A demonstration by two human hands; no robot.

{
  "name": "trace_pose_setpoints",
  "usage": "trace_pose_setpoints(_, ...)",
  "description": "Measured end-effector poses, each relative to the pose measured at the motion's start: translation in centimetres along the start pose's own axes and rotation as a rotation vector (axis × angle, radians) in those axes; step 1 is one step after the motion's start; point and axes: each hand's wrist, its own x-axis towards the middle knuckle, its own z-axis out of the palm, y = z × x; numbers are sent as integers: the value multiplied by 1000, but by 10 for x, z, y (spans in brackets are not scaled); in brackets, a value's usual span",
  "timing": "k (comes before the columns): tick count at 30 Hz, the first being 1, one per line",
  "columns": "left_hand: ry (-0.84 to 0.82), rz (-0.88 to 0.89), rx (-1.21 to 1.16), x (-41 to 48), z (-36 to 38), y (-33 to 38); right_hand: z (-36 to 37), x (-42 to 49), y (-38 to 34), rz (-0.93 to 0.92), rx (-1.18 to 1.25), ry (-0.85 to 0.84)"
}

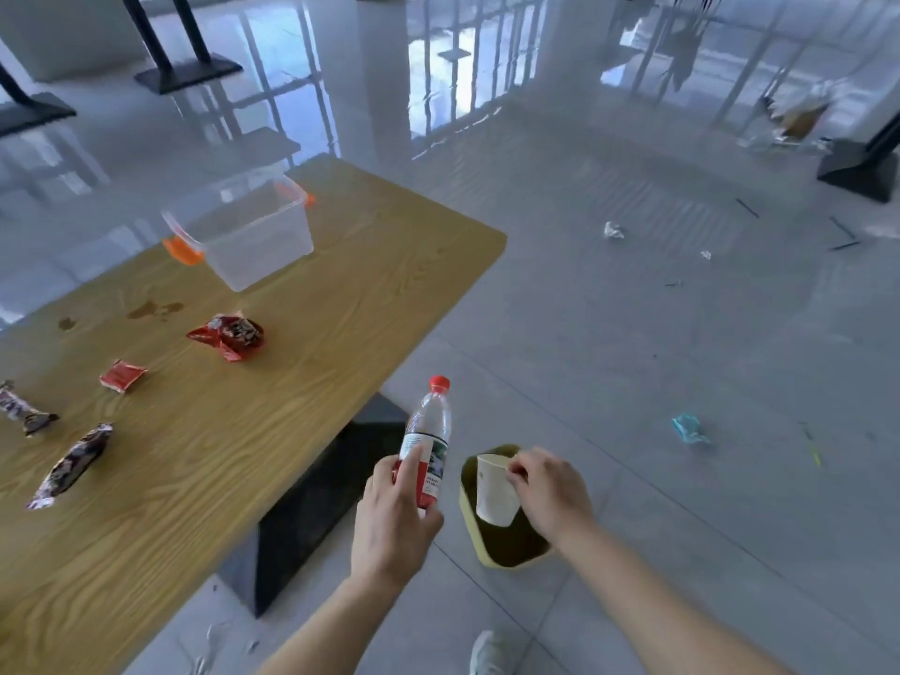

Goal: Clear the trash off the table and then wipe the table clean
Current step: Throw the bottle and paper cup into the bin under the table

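Note:
My left hand grips a clear plastic bottle with a red cap and red label, held just off the table's right edge. My right hand pinches the rim of a white paper cup directly over a yellow-green trash bin on the floor. On the wooden table lie a crumpled red wrapper, a small red packet and two dark snack wrappers. Brown stains mark the tabletop.
A clear plastic box with orange handles stands at the table's far end. The table's black base sits beside the bin. Crumpled paper, a blue scrap and small debris litter the grey floor. My shoe shows below.

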Motion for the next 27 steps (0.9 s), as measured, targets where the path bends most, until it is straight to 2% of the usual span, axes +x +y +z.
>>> trace_pose_setpoints(6, -169, -44, 7, 25, 105, -9, 55, 22, 84, 78, -23, -95)
trace_pose_setpoints(13, -376, -128, 51, 53, 233, -51, 159, 54, 165, 206, -14, -186)
trace_pose_setpoints(22, -501, -258, 105, 92, 365, -81, 264, 86, 240, 295, -51, -259)
trace_pose_setpoints(27, -486, -225, 214, 112, 411, -91, 304, 106, 259, 251, -104, -281)
